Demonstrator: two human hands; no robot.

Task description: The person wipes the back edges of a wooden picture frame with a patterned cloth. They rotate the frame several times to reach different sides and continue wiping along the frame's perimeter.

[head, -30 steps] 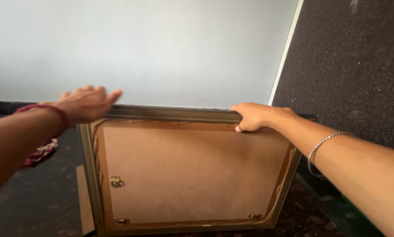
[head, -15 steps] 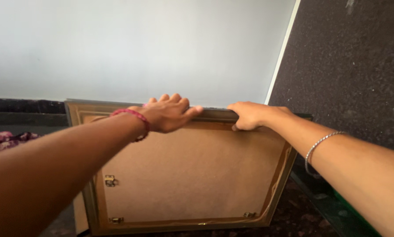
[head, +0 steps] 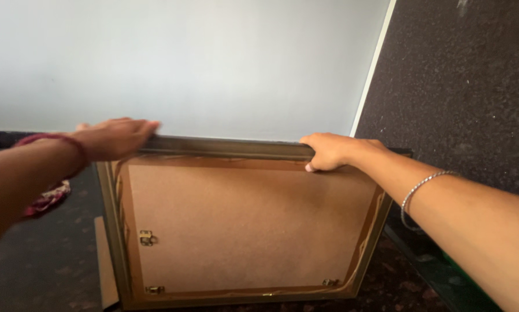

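Gripping picture frame [head: 242, 231] top edge: right hand [head: 329, 151] curled around; left hand [head: 115, 138] flat, fingers spread.

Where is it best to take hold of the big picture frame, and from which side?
Probably its top rail, from above: the frame stands on edge, back facing the camera. The right hand already grips that rail; the left hand rests near its left corner.

Picture frame [head: 242, 231] centre frame, brown backing facing camera; left hand [head: 115, 138] flat on top edge, right hand [head: 329, 151] gripping it.
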